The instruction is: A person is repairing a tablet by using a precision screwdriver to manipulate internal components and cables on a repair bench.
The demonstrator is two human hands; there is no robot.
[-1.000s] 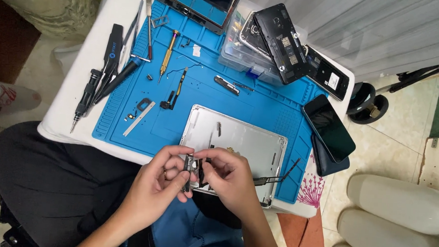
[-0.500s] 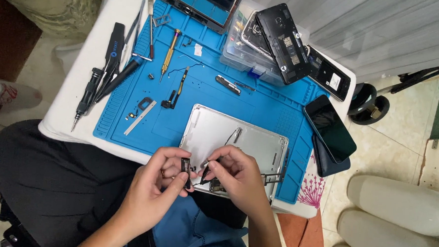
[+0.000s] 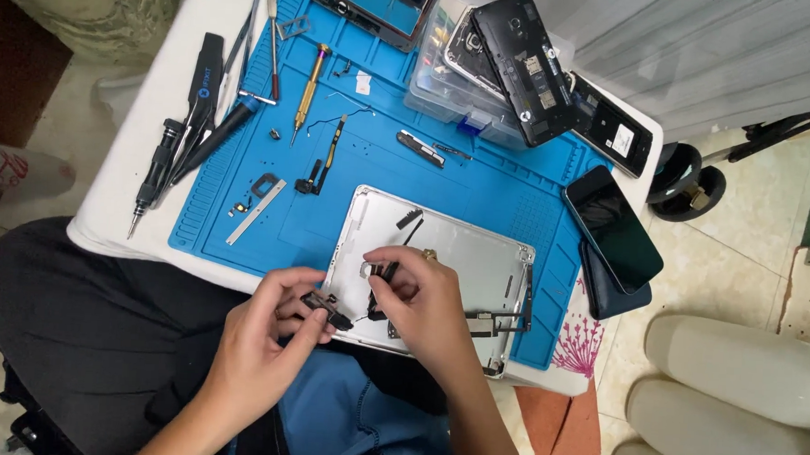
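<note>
1. The view looks straight down at a person seated at a small white table (image 3: 119,215), which is covered by a blue work mat (image 3: 480,185) and fills the upper middle of the frame.
2. Low in the centre, the left hand (image 3: 268,340) pinches a small black component (image 3: 327,308) between thumb and fingertips, closed firmly on it. The part sits just off the near left edge of a silver tablet shell (image 3: 463,257), its long axis running roughly left to right.
3. The right hand (image 3: 420,301) lies immediately to the right, over the open shell, with its fingertips drawn together on a thin black flex strip (image 3: 387,274) that rises from inside the shell. Whether it truly grips the strip or only steadies it cannot be told.
4. The two hands are near each other, and the component lies to the left of the right hand, closer to the left hand that holds it.
5. In the upper left of the frame lie a dark electric screwdriver (image 3: 160,167), tweezers and a brass-handled screwdriver (image 3: 307,87).
6. In the upper right sit a clear parts box (image 3: 439,83) with an opened phone back (image 3: 521,64) on it, and a dark phone (image 3: 612,229) lies face up at the mat's right edge.
</note>
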